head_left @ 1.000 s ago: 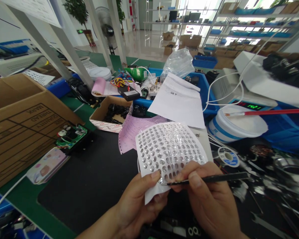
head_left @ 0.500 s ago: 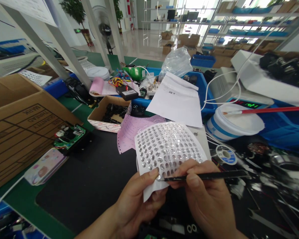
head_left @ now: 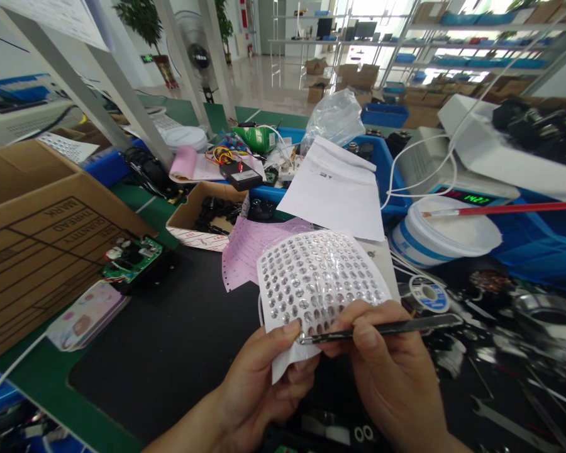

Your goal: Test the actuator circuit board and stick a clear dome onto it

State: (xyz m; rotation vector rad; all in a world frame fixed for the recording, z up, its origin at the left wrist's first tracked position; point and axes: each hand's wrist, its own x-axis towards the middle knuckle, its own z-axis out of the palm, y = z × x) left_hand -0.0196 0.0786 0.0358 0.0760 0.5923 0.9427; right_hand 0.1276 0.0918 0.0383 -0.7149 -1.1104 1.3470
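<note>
A white sheet covered with rows of small silvery domes (head_left: 321,277) is pinched at its lower left corner by my left hand (head_left: 268,371), thumb on top and fingers underneath. My right hand (head_left: 387,365) is closed around dark tweezers (head_left: 396,328), held nearly level between thumb and fingers. The tweezers' tips touch the sheet near its lower edge, right beside my left thumb. Some fingers of my right hand rest against the sheet's lower right part. Whether the tips grip one of the domes is too small to tell.
Beneath the hands lies a black mat (head_left: 170,352). Left are a green circuit board (head_left: 136,261) and a cardboard box (head_left: 51,233). Ahead are a small carton of black parts (head_left: 202,236) and white paper (head_left: 334,195). Right stand a white tub (head_left: 424,236), solder spool (head_left: 427,294) and wrenches (head_left: 514,421).
The tweezers have turned slightly in my right hand, their back end tilting up. The sheet and my left hand have barely moved.
</note>
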